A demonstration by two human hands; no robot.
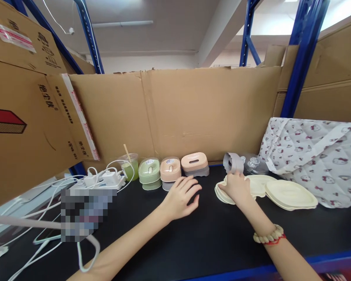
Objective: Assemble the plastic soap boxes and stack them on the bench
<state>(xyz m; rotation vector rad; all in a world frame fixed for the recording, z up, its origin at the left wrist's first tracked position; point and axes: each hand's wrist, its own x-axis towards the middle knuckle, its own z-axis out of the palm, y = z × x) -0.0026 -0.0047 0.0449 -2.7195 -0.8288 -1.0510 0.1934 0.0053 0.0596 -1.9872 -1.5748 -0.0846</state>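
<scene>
The right hand (236, 189) is palm-down on the near-left stack of thin cream pieces (221, 194); its fingertips are mostly hidden behind the hand, so I cannot tell whether they pinch a piece or just rest there. A bracelet of pale beads (268, 235) with a red cord circles that wrist. Just right of the hand lies another cream piece (259, 182), and beyond it a rounded cream stack (291, 194) overlaps its edge. Directly behind the hand stands a curved grey part (233, 161), with a clear plastic piece (256, 166) to its right.

The left hand (180, 198) hovers with spread, lightly bent fingers and holds nothing. Behind it is a pink-and-grey box with a slotted top (194, 162); to its left are a pink-lidded box (170, 168) and a green box (150, 171). Farther left of that hand stands a cup of green drink (130, 169) with a straw
</scene>
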